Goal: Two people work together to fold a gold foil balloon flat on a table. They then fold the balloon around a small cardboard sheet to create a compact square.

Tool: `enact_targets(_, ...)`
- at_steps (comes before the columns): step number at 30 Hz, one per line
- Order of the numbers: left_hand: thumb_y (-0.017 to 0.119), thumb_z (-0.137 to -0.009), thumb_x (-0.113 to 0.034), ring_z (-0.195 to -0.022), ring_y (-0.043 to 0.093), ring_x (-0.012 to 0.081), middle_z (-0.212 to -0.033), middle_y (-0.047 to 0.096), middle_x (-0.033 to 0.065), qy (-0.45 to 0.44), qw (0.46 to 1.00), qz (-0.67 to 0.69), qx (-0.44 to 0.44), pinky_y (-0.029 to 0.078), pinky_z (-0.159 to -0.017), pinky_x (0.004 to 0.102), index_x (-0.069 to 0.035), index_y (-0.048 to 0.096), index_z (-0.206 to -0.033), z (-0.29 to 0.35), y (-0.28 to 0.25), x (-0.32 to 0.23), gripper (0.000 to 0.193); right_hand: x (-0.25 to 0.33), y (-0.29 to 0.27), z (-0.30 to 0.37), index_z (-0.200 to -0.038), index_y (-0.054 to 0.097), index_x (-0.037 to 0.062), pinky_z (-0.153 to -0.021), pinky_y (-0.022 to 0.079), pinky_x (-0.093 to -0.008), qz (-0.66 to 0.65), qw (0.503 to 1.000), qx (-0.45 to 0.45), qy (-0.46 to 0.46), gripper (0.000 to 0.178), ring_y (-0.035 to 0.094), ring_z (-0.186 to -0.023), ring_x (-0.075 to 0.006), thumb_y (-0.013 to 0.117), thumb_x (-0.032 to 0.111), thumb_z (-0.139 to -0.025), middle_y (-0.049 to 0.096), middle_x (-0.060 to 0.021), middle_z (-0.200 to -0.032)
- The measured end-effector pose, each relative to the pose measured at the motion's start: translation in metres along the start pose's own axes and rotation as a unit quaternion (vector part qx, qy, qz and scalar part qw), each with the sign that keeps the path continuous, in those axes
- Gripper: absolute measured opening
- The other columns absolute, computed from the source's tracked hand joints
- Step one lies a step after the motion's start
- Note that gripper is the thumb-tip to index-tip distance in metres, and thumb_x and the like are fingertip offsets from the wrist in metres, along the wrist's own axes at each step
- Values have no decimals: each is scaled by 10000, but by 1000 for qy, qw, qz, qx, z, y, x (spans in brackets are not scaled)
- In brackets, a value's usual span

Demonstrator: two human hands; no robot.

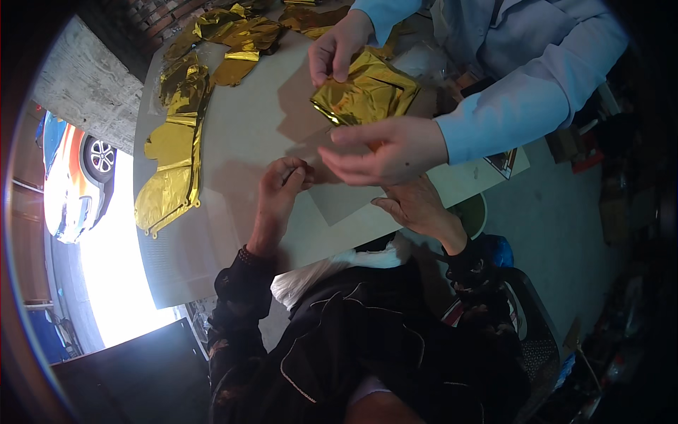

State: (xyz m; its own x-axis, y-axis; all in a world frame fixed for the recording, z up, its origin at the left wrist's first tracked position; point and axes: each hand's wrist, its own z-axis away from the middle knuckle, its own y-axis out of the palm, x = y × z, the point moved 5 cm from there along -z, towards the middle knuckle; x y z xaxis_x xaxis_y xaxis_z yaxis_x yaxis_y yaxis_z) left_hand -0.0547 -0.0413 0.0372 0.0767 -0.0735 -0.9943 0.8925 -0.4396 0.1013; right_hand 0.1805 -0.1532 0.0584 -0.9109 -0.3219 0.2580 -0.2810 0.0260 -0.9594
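Note:
My left hand (280, 189) is raised over the near part of the table, its thumb and fingers pinched together; whatever they may hold is too small to make out. To the right, my right hand (420, 207) is at the table's near edge with its thumb stretched out, its other fingers partly covered by a co-worker's hand (392, 150). That open hand is held flat beneath a folded gold foil balloon (374, 88). The co-worker's other hand (339, 49) grips the foil by its upper left corner. Neither of my hands visibly touches the foil.
Flat gold foil pieces (173, 155) with small tabs run down the table's left side, and more crumpled gold foil (244, 35) lies at the back. A pale table (233, 240) spans the middle. White plastic (304, 283) lies across my lap; a dark chair (540, 353) stands right.

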Motion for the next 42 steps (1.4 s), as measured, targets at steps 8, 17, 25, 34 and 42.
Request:
enact_targets(8, 537, -1081, -211, -1002, 644, 173, -1097, 670, 90, -18, 998, 55, -15, 522, -916, 314, -11, 595, -1210, 0, -4, 2, 245, -2, 5, 3, -1510, 449, 39, -1220, 249, -523, -10, 998, -52, 14, 644, 333, -1475, -380, 581, 422, -1010, 395, -178, -1583)
enact_targets(17, 522, -1093, -319, -1033, 650, 214, -1156, 649, 128, -13, 989, 143, -26, 528, -938, 345, 19, 538, -1303, -9, -10, -1, 399, -4, 8, 3, -1541, 409, 42, -1235, 220, -526, -2, 999, -30, 11, 672, 288, -1514, -364, 509, 473, -1035, 367, -171, -1610)
enact_targets(25, 532, -1090, -296, -1025, 655, 204, -1135, 654, 117, -17, 988, 151, -34, 533, -928, 333, 6, 533, -1325, -17, 1, -12, 382, -4, 10, 1, -1539, 413, 42, -1238, 213, -524, 2, 1000, -26, 13, 672, 283, -1518, -360, 503, 479, -1036, 361, -170, -1615)
enact_targets(34, 554, -1079, -230, -983, 654, 173, -1092, 665, 78, -24, 986, 158, -47, 535, -901, 312, -23, 571, -1288, -14, -7, 4, 294, -6, 10, 4, -1542, 411, 53, -1240, 213, -522, 4, 999, -30, 16, 671, 286, -1516, -358, 486, 490, -1039, 363, -164, -1614)
enact_targets(42, 544, -1075, -223, -1003, 627, 164, -1132, 635, 80, 49, 981, 184, -41, 517, -918, 332, -1, 547, -1310, -13, -1, 1, 323, -4, 7, 2, -1541, 406, 51, -1235, 231, -524, 11, 999, -34, 9, 678, 303, -1503, -368, 486, 497, -1037, 371, -165, -1605)
